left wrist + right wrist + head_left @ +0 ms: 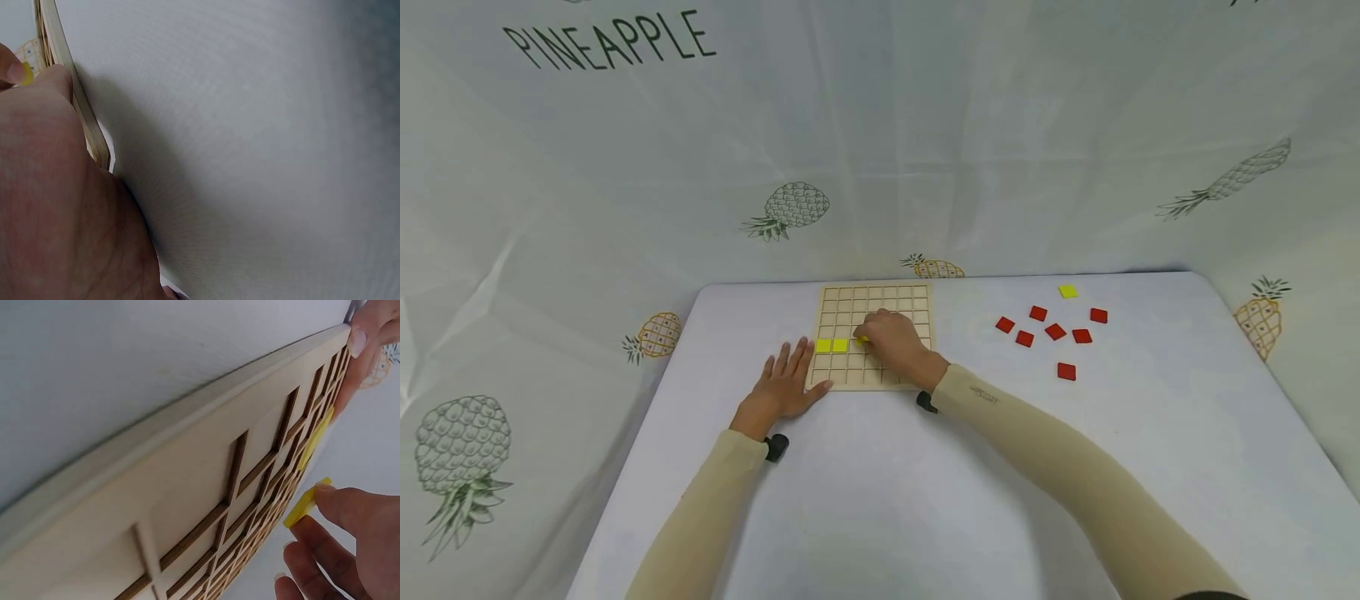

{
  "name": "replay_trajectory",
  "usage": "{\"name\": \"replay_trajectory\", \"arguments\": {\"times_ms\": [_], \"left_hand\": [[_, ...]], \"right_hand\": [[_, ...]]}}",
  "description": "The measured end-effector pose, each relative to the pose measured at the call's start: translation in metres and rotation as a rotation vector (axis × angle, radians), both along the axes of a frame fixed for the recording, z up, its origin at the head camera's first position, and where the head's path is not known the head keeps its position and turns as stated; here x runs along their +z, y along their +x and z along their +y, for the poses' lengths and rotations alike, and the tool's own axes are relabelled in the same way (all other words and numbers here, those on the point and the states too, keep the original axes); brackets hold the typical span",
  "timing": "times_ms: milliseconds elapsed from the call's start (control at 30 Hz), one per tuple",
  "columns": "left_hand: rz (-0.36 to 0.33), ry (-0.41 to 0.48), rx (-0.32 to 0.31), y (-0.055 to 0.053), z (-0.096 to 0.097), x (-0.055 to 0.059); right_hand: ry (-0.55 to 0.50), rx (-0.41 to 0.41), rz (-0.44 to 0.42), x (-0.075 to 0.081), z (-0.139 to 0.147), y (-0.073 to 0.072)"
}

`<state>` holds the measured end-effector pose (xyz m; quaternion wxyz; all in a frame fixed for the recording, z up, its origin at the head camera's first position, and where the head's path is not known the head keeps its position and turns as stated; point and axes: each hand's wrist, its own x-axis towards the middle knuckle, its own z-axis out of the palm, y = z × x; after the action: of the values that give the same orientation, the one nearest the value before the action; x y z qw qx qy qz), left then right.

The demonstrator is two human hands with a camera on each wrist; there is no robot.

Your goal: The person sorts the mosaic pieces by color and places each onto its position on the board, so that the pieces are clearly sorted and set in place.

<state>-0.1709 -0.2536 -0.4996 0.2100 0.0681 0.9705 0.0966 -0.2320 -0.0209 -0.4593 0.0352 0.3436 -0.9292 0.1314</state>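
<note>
A wooden grid board (872, 293) lies near the table's back edge. Two yellow square tiles (840, 346) sit side by side in cells at its left. My right hand (891, 340) is over the board and pinches another yellow tile (306, 504) between thumb and finger, tilted just above the cells in the right wrist view. My left hand (786, 385) lies with fingers spread at the board's left edge, its thumb along the near left corner. Part of the grid is hidden under my right hand.
Several red square tiles (1056, 332) lie scattered on the right of the white table (880, 500). A single yellow tile (1067, 292) lies behind them near the back edge. A pineapple-printed cloth (1000, 167) hangs behind the table.
</note>
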Motion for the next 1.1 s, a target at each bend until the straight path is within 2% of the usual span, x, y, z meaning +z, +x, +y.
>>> {"name": "replay_trajectory", "arguments": {"times_ms": [233,633,733,933,1100], "left_hand": [[0.005,-0.001,0.002,0.000,0.002,-0.002],[0.028,-0.001,-0.003,-0.001,0.004,-0.004],[0.030,-0.001,-0.004,-0.001,0.004,-0.004],[0.027,-0.002,-0.002,-0.001,0.002,-0.005],[0.020,-0.010,0.001,-0.003,-0.002,-0.007]], "right_hand": [[0.067,-0.015,-0.037,-0.005,-0.009,-0.005],[0.081,-0.001,-0.065,-0.007,-0.016,-0.006],[0.089,-0.003,-0.047,-0.008,-0.016,-0.005],[0.181,0.021,0.045,-0.014,-0.015,0.000],[0.178,0.029,0.031,-0.011,-0.011,0.006]]}}
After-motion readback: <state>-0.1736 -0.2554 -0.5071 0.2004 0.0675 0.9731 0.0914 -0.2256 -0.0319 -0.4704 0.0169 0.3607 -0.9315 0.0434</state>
